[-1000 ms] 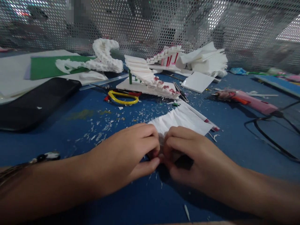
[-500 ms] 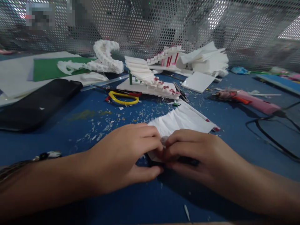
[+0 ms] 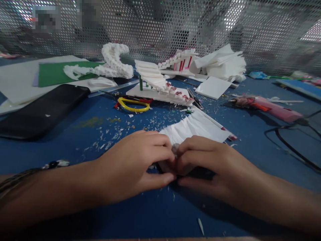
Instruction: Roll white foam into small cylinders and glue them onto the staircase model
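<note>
A gathered piece of thin white paper (image 3: 200, 126), maybe tissue, lies in front of me, creased into pleats along its left side. My left hand (image 3: 147, 157) is closed, its fingertips pinching the near edge of that paper. Right beside it, my right hand (image 3: 204, 159) is closed on the same edge, fingers bent and the two hands' fingertips nearly touching. Between the hands the pinched part is mostly hidden. A thin stick with a red end (image 3: 232, 136) runs along the paper's right border.
Scissors with yellow handles (image 3: 134, 104) and a black phone (image 3: 45, 110) lie to the left. A white stair model (image 3: 160, 88) stands behind the paper. At right are a pink glue gun (image 3: 273, 107) and its cord (image 3: 291, 147). A perforated metal screen (image 3: 160, 30) borders the back.
The view has shifted slightly. My right fingers have moved a little at the paper's edge, and the right thumb sits slightly lower, apart from the fingers. Both hands stay on the paper.
</note>
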Available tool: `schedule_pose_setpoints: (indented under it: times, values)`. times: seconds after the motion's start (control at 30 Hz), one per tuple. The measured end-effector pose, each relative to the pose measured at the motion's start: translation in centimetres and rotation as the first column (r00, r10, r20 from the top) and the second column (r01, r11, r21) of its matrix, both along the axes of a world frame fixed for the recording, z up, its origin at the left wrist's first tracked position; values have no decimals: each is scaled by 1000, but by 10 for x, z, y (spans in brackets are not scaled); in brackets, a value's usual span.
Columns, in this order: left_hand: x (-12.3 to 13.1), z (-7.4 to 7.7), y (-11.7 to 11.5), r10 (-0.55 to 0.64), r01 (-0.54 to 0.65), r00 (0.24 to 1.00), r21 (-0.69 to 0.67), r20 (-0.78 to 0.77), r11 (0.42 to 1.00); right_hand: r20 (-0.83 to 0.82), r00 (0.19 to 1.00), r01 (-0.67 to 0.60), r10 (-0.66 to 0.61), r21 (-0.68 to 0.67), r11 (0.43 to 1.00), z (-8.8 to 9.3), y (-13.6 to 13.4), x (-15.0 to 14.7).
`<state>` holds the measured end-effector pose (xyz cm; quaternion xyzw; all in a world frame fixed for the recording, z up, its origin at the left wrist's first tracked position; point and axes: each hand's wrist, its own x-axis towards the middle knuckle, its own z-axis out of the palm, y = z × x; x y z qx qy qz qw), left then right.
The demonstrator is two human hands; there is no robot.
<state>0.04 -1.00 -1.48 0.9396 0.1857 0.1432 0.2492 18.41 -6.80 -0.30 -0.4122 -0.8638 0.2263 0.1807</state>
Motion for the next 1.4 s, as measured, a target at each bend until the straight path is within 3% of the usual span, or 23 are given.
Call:
schedule_pose_setpoints:
  times: [0.23,0.43,0.53,0.6,0.73,0.9,1.17,1.4]
  values:
    - [0,3,-2,5,-5,1000,19,-12,1000,54,998,-34,31,66,997,-1,1,0]
    - [-1,2,-1,-18,20,999,78,-34,997,292,956,-134,33,333,933,-5,-6,-2]
    - [0,2,-1,-20,20,1000,103,-8,994,252,968,-80,1,300,951,-4,-7,-4]
    - [1,3,-1,-5,2,999,54,45,999,168,984,17,-59,241,970,-2,-7,-5]
    - [2,7,-1,117,-92,985,-186,128,978,-18,988,152,-152,212,965,3,-5,-4]
    - [3,10,1,230,-162,965,-400,127,902,-87,995,66,-45,253,965,7,-3,-1]
    - [4,12,0,258,-161,960,-540,109,826,-139,985,142,-103,310,940,6,-7,-4]
    - [4,13,0,265,-175,960,-535,95,827,-132,982,174,-134,366,914,10,-8,-3]
